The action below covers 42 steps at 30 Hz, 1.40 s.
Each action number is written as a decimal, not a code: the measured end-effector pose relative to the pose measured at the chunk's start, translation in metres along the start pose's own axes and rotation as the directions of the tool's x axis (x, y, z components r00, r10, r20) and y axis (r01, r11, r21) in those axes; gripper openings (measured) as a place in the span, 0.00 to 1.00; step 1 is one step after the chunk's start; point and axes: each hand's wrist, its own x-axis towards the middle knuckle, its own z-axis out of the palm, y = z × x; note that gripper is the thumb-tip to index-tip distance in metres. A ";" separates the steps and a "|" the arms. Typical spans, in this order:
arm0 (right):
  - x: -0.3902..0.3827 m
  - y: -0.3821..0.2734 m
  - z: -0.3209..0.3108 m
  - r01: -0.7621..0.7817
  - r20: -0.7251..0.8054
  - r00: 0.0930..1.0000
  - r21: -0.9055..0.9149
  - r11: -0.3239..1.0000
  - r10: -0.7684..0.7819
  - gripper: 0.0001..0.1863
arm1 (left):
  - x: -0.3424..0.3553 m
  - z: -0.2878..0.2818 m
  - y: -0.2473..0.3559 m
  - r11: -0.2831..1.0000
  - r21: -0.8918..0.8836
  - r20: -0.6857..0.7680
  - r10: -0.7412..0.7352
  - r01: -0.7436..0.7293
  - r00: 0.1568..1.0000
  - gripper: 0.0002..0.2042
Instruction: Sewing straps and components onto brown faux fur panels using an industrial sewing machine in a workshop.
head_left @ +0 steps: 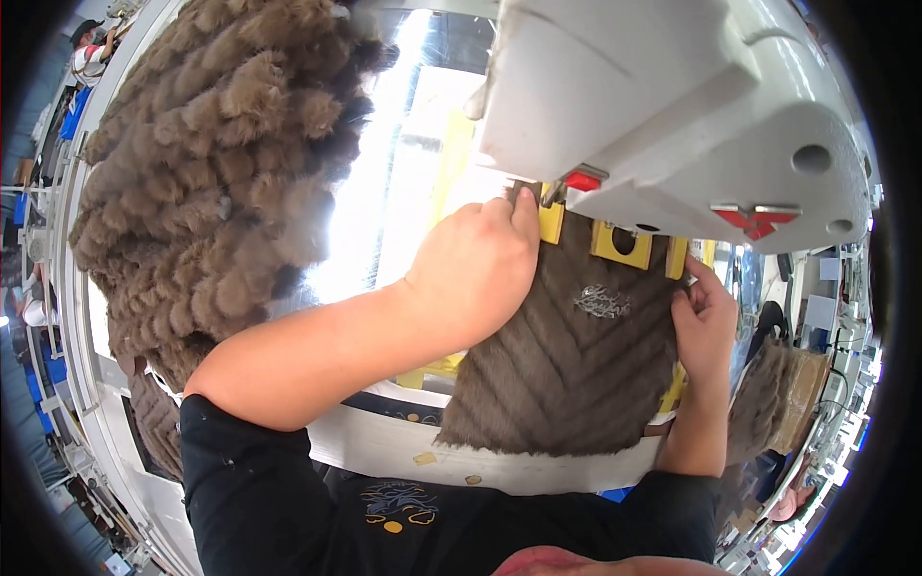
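Observation:
A brown fur-like fabric piece (pixel 567 374) with chevron grooves and a silver embroidered emblem (pixel 603 301) lies below a white machine head (pixel 663 96). My left hand (pixel 480 259) reaches across to the piece's upper left corner, its fingers curled on the fabric beside a yellow clamp (pixel 550 221). At the upper right edge, my right hand (pixel 709 322) pinches the fabric between thumb and fingers, close to another yellow clamp (pixel 675 257). Between the hands, a yellow plate with a round hole (pixel 619 243) sits over the fabric's top. The left fingertips are partly hidden under the machine head.
A large heap of ruffled brown fur fabric (pixel 221 182) covers the left of the table. Shiny metal surface (pixel 384 173) lies between it and the machine. A white rail (pixel 384 446) runs along the near edge. More brown fabric (pixel 764 398) lies at the right; a person (pixel 91 48) is far left.

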 end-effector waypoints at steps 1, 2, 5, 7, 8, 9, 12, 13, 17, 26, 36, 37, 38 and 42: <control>0.000 0.000 0.000 -0.001 0.001 1.000 0.000 1.000 0.001 0.24 | 0.001 0.000 0.000 1.000 0.000 0.000 0.000 0.000 1.000 0.21; 0.000 0.000 0.000 -0.001 0.001 1.000 0.001 1.000 0.001 0.24 | 0.001 0.000 0.000 1.000 0.003 0.015 -0.007 0.007 1.000 0.22; -0.002 0.001 -0.003 0.029 -0.026 0.999 -0.036 0.999 -0.030 0.23 | 0.004 0.002 0.000 1.000 -0.004 0.020 -0.008 0.008 1.000 0.21; -0.003 0.012 -0.006 0.026 -0.015 1.000 -0.033 0.999 -0.026 0.28 | 0.007 0.008 0.002 0.999 -0.031 0.014 0.028 -0.028 0.999 0.21; -0.004 0.008 -0.007 0.004 -0.039 0.999 -0.038 0.999 -0.005 0.28 | 0.005 0.010 0.000 0.997 -0.078 0.002 -0.015 0.015 1.000 0.14; -0.004 -0.006 -0.009 0.029 -0.030 0.999 -0.065 0.997 -0.031 0.30 | 0.007 0.011 -0.001 0.989 -0.141 -0.007 -0.048 0.047 0.999 0.07; 0.004 -0.020 -0.007 0.009 0.055 0.998 -0.052 0.999 -0.006 0.35 | 0.005 0.008 -0.002 0.995 -0.079 -0.012 -0.066 0.065 0.998 0.08; 0.006 -0.013 -0.004 0.103 0.042 0.994 -0.055 0.993 -0.101 0.33 | 0.005 0.003 -0.001 0.997 -0.060 0.026 -0.051 0.053 0.998 0.12; 0.003 -0.009 -0.010 0.149 0.104 0.986 -0.163 0.975 -0.133 0.29 | 0.008 -0.001 0.005 0.996 -0.065 -0.001 -0.055 0.055 0.998 0.11; 0.000 -0.003 -0.009 0.240 0.104 0.968 -0.128 0.962 -0.228 0.23 | 0.009 -0.007 0.009 0.994 -0.035 0.052 -0.103 0.105 0.993 0.12; 0.005 -0.003 -0.004 0.213 0.021 0.977 -0.103 0.972 -0.212 0.21 | 0.012 -0.008 0.006 0.998 -0.065 -0.007 -0.013 0.013 1.000 0.14; 0.007 -0.003 -0.002 0.209 0.052 0.978 -0.109 0.972 -0.204 0.21 | 0.010 -0.007 0.005 0.998 -0.063 -0.005 -0.025 0.024 1.000 0.14; 0.008 -0.003 -0.001 0.215 0.058 0.976 -0.101 0.971 -0.210 0.21 | 0.009 -0.007 0.005 0.998 -0.059 -0.002 -0.037 0.036 0.999 0.14; 0.004 -0.003 -0.003 0.198 0.044 0.980 -0.075 0.977 -0.196 0.21 | 0.003 -0.007 0.005 0.998 -0.037 -0.019 -0.053 0.052 0.998 0.14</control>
